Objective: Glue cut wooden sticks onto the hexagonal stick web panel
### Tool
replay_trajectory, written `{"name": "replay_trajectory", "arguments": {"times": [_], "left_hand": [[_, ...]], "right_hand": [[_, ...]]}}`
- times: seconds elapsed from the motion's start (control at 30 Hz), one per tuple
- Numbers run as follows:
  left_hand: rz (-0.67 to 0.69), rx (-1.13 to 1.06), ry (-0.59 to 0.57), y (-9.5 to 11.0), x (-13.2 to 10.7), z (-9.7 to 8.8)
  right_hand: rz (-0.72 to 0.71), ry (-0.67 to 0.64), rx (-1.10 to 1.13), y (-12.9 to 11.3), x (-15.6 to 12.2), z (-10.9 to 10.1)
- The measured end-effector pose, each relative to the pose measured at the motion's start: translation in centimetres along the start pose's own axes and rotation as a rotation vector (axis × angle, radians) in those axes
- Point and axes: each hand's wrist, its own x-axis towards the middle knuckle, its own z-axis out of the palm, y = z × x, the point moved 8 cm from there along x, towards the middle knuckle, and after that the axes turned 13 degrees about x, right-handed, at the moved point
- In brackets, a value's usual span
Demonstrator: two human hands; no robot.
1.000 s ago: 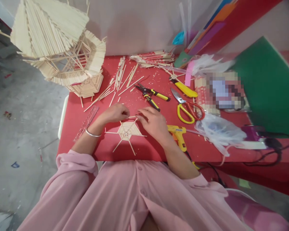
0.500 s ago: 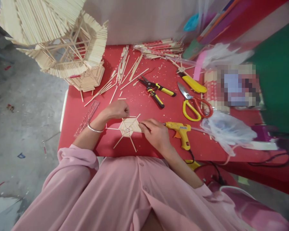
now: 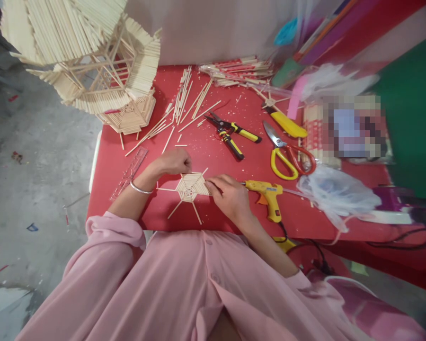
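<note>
On the red table in front of me lies a web-shaped frame of thin wooden sticks (image 3: 190, 185), with spokes sticking out around it. My left hand (image 3: 177, 162) is closed in a curl at the frame's upper left edge; its fingertips are hidden, so what they hold cannot be made out. At the right edge, my right hand (image 3: 230, 196) pinches the frame with thumb and fingers and covers the end of a spoke. Just right of that hand, a yellow glue gun (image 3: 268, 193) lies on its side.
Yellow-and-black cutters (image 3: 230, 135), scissors (image 3: 287, 151) and a yellow-handled knife (image 3: 287, 124) lie beyond my hands. Loose sticks (image 3: 182, 102) are scattered at the back. A stick-built pagoda model (image 3: 128, 90) stands at back left. A clear ruler (image 3: 129, 173) lies by my left forearm.
The whole view has shifted very slightly. Both hands and the stick frame stay in the same place.
</note>
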Motion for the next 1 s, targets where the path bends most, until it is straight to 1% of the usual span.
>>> {"name": "replay_trajectory", "arguments": {"times": [0.07, 0.13, 0.23, 0.3, 0.4, 0.53, 0.63, 0.73, 0.87, 1.0], "left_hand": [[-0.003, 0.003, 0.033, -0.2, -0.1, -0.2], [-0.008, 0.001, 0.101, -0.5, -0.7, -0.6], [-0.039, -0.023, 0.215, -1.2, -2.5, -1.1], [-0.072, -0.041, 0.262, -1.7, -4.0, -0.8], [-0.160, -0.083, 0.296, -2.4, -6.3, 0.2], [-0.315, -0.159, 0.311, -3.4, -8.3, 1.8], [-0.399, -0.207, 0.315, -3.7, -9.0, 2.7], [-0.453, -0.200, 0.314, -3.6, -9.3, 3.2], [-0.470, -0.184, 0.303, -3.4, -9.4, 3.4], [-0.420, -0.199, 0.290, -3.3, -9.1, 3.5]], "right_hand": [[-0.008, 0.005, -0.006, -0.1, -0.1, -0.1], [-0.023, 0.005, -0.022, -0.3, -0.4, -0.2], [-0.030, 0.003, -0.081, -0.7, -1.4, -0.5], [-0.010, 0.013, -0.140, -0.7, -2.5, -0.9], [0.032, 0.024, -0.223, -0.3, -4.0, -1.4], [0.089, -0.042, -0.226, 0.7, -5.3, -0.8], [0.109, -0.082, -0.177, 1.0, -5.7, -0.1], [0.103, -0.087, -0.162, 1.1, -5.7, 0.1], [0.059, -0.074, -0.163, 0.9, -5.8, 0.2], [0.032, -0.064, -0.162, 0.9, -5.9, 0.2]]}}
